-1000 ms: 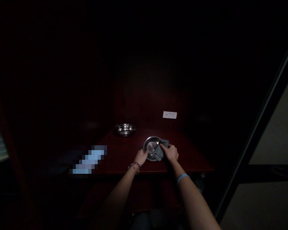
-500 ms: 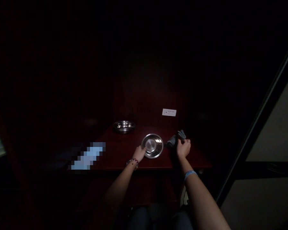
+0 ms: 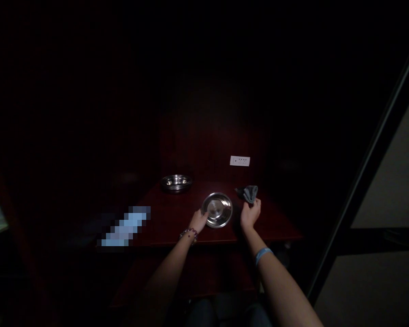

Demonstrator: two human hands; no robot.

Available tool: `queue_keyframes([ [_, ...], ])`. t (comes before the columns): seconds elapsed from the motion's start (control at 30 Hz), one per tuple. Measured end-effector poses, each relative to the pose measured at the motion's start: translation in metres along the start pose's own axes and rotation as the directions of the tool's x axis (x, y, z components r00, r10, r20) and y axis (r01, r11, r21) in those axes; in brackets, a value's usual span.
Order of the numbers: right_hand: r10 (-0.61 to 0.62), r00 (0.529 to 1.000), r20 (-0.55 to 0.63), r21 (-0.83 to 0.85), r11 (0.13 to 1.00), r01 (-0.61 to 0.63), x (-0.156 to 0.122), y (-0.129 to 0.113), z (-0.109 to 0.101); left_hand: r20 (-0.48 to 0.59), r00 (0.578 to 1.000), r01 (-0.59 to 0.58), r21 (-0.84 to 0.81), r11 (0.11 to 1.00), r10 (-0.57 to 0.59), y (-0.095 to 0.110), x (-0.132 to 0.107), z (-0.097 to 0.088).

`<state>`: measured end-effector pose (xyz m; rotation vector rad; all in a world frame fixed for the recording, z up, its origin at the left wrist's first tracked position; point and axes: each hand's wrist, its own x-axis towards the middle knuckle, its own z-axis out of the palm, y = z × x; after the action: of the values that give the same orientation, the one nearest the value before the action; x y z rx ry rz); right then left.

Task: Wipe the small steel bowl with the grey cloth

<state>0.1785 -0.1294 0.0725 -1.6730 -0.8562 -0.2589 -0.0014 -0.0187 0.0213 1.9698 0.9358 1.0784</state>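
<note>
1 shiny metal bowl (image 3: pixel 216 210) tilts near 1 bunched grey cloth (image 3: pixel 250 194).

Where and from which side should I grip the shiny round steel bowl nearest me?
Probably pinch the shiny round steel bowl by its near left rim, coming from the left, as the left hand does. The narrow rim suits a pinch, leaving the right side free for the right hand and its crumpled grey cloth.

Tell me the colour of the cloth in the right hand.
The cloth is grey, shown in the head view, the only one.
</note>
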Motion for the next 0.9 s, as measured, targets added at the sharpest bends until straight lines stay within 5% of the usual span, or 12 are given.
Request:
queue_keyframes([
  [0.1,-0.186,0.98,-0.072,0.089,0.977,0.192,-0.011,-0.009,0.01,0.02,1.0,-0.001,-0.004,1.0,0.001,0.0,0.001,0.0],
  [0.17,-0.377,0.925,0.054,0.031,0.926,0.376,-0.017,-0.011,0.009,0.021,1.0,0.006,0.011,1.0,-0.007,0.0,0.002,0.001],
  [0.27,-0.61,0.684,0.401,-0.077,0.721,0.688,-0.023,-0.009,0.002,0.023,1.0,0.011,0.024,1.0,-0.012,-0.001,0.003,0.002],
  [0.37,-0.655,0.409,0.636,-0.074,0.476,0.877,-0.028,-0.004,-0.001,0.008,1.0,0.007,0.038,0.999,-0.007,-0.004,0.004,0.003],
  [0.47,-0.644,0.264,0.718,-0.03,0.351,0.936,-0.031,-0.002,0.003,0.007,1.0,0.0,0.052,0.999,0.0,-0.006,0.004,0.004],
  [0.9,-0.602,0.306,0.738,-0.074,0.379,0.923,-0.032,-0.003,0.006,0.0,1.0,-0.019,0.034,0.999,0.019,-0.01,0.006,0.005],
])
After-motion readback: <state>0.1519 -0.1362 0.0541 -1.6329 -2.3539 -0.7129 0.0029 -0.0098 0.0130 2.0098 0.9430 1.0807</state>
